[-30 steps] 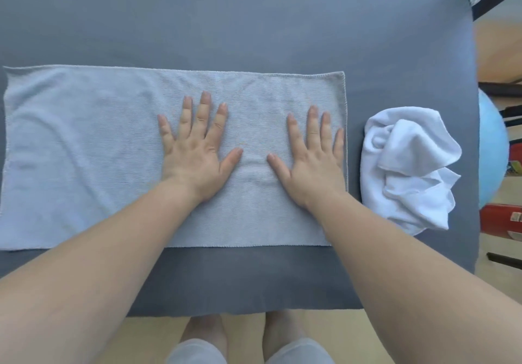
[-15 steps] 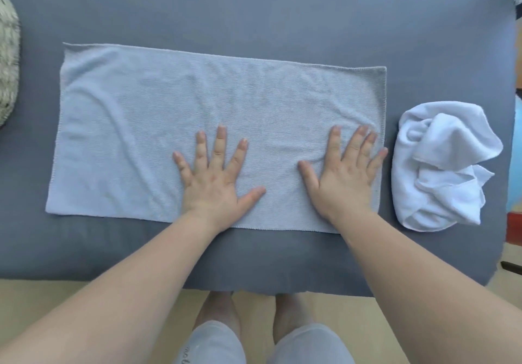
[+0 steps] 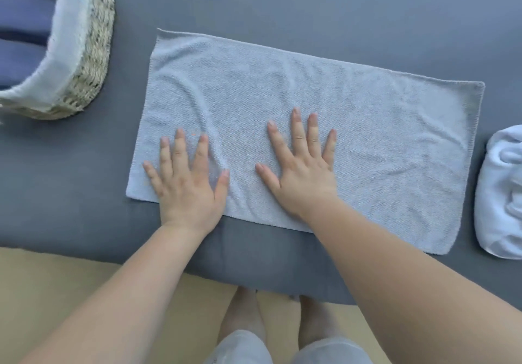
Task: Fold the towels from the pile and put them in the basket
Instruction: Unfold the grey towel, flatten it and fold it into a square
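Towel: flat on table. Left hand, right hand: fingers splayed, grasping nothing, palms pressing its near-left part, likely smoothing for a fold. Basket: far left.

This looks like a room in a home, not a workplace: a woven straw basket with a white cloth liner holds folded blue towels. It stands on a surface covered in soft grey fabric that drapes over its near edge, though whether that is a bed or a tabletop cannot be told. A pale blue towel lies spread flat on the fabric with a crumpled white towel just beside it, and below the edge a person's bare feet stand on a pale tan floor.
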